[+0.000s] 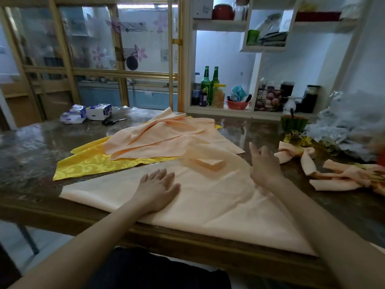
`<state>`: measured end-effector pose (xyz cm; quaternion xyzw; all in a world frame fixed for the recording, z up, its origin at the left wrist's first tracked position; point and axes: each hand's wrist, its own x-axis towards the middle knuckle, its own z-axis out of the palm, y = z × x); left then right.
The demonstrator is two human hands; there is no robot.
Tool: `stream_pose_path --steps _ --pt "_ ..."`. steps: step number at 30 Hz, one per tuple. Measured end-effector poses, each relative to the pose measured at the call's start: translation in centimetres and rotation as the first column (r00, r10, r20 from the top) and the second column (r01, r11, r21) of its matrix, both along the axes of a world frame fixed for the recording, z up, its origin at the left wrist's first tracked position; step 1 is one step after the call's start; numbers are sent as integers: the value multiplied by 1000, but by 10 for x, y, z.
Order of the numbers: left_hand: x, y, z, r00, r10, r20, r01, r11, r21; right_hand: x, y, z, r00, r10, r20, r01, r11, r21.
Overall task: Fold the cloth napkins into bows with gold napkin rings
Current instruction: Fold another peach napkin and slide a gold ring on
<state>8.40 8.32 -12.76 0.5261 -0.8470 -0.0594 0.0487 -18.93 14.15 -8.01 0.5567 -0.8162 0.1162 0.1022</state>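
Note:
A peach cloth napkin [208, 201] lies spread flat on the table in front of me, its near edge hanging over the table's front rim. My left hand [158, 184] rests flat on its middle with straight fingers. My right hand [263, 163] hovers at the napkin's right edge, fingers relaxed and slightly spread, holding nothing. Behind lie a rumpled heap of peach napkins [162, 136] on top of a yellow patterned napkin [91, 161]. At the right lie finished peach bows [341, 176] with gold napkin rings [295, 138] beside them.
The dark glossy table [31, 147] carries two tissue packs [87, 114] and black scissors [113, 121] at the back left. A green watermelon-shaped bowl [293, 123] and crumpled clear plastic [350, 130] sit at the back right. Shelves with bottles [210, 86] stand behind.

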Motion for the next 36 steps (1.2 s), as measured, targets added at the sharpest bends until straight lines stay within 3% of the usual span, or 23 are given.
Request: stream_pose_path --steps 2,4,6,7,14,21,25,29,33,36 --pt "1 -1 0 1000 -7 4 7 1000 1 8 7 -8 992 127 -10 -127 991 -31" --pt "1 -2 1 1000 -16 9 16 1000 5 21 17 -16 936 312 166 -315 949 -5" --pt "1 -2 2 1000 -27 11 26 999 21 35 26 -23 869 402 288 -444 891 96" --pt "1 -3 3 999 -33 17 33 999 30 38 27 -26 868 419 267 -468 870 157" --pt "-8 -15 11 999 -26 34 23 996 85 34 15 -31 910 357 210 -409 855 319" --pt "-11 -33 10 999 -30 36 28 998 63 20 -1 -35 930 302 211 -358 873 330" --pt "4 -58 12 997 73 23 -73 997 -5 8 -8 -36 933 290 213 -350 869 349" --pt "18 -77 23 975 193 108 -181 977 -111 4 -14 -34 924 303 232 -370 859 353" --pt "13 -90 44 955 257 146 -273 957 96 9 -12 -30 921 302 248 -373 866 332" --pt "15 -95 51 963 237 127 -260 941 217 17 -2 -25 921 343 185 -378 902 210"
